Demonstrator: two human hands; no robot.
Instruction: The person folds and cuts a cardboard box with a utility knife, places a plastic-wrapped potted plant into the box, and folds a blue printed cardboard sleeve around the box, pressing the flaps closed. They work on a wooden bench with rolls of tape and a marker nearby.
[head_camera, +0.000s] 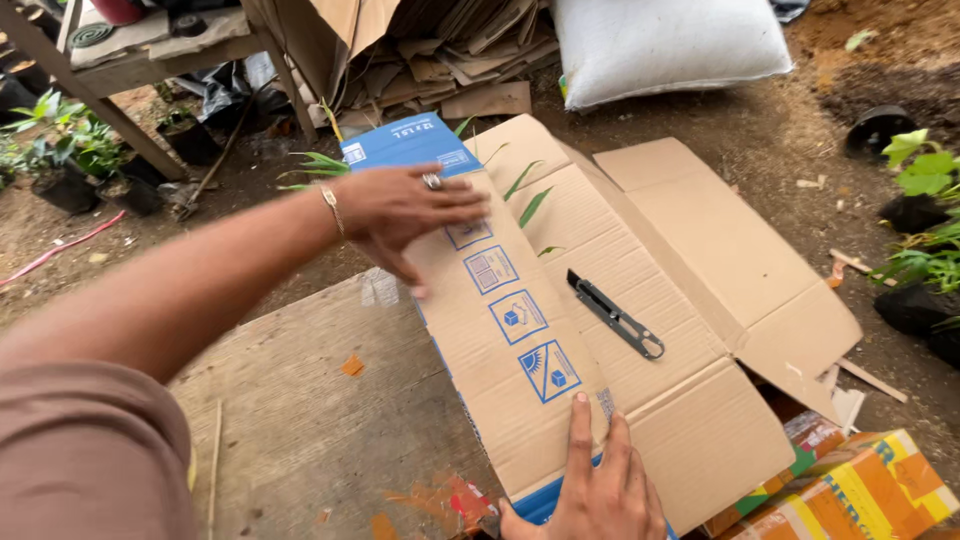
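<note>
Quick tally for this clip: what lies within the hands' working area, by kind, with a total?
Hands: 2, left hand and right hand, both pressing on the cardboard
Flattened cardboard box: 1
Black utility knife, lying on the cardboard: 1
Colourful printed carton, beside the cardboard: 1
Total: 5

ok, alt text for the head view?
Two hands press a flattened cardboard box onto a wooden board: left hand at its far end, right hand at the near edge. A black utility knife lies on the cardboard between them.
</note>
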